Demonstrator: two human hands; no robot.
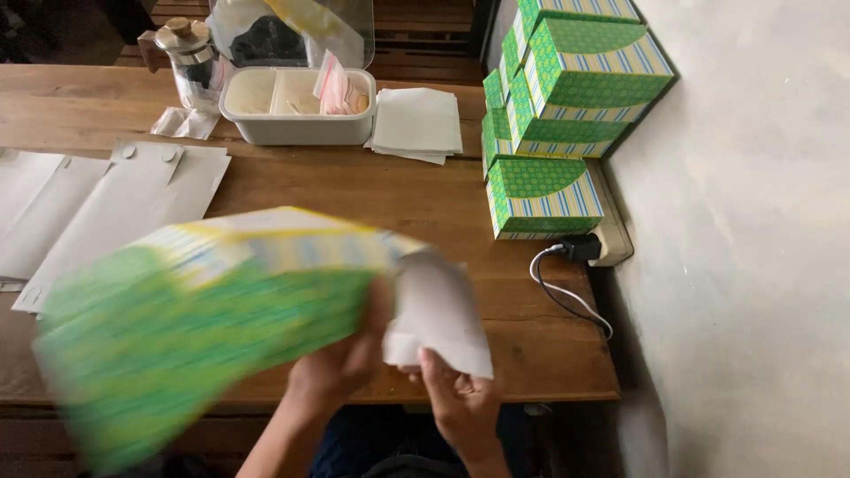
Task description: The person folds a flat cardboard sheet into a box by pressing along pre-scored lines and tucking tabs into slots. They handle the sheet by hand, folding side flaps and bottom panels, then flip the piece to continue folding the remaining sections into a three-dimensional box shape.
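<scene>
The fingers (443, 376) of the right hand (462, 409) pinch the lower edge of a white paper pouch (440, 312), thumb on the near face. The fingers of the left hand (335, 367) curl around the right end of a green and yellow carton (204, 305); the exact grip is blurred. The carton is held above the near edge of the wooden table (398, 190), tilted down to the left, touching the pouch.

Risk: the carton is supported at one end only, so it could swing or slip from the hand. The pouch could crease against the carton's end.

Both forearms rise from the lower frame edge, hands close together, palms turned inward.

Beyond lie flat white envelopes (115, 208), a white compartment tray (297, 106), a glass jar (195, 62) and stacked matching boxes (558, 115) by the wall.
</scene>
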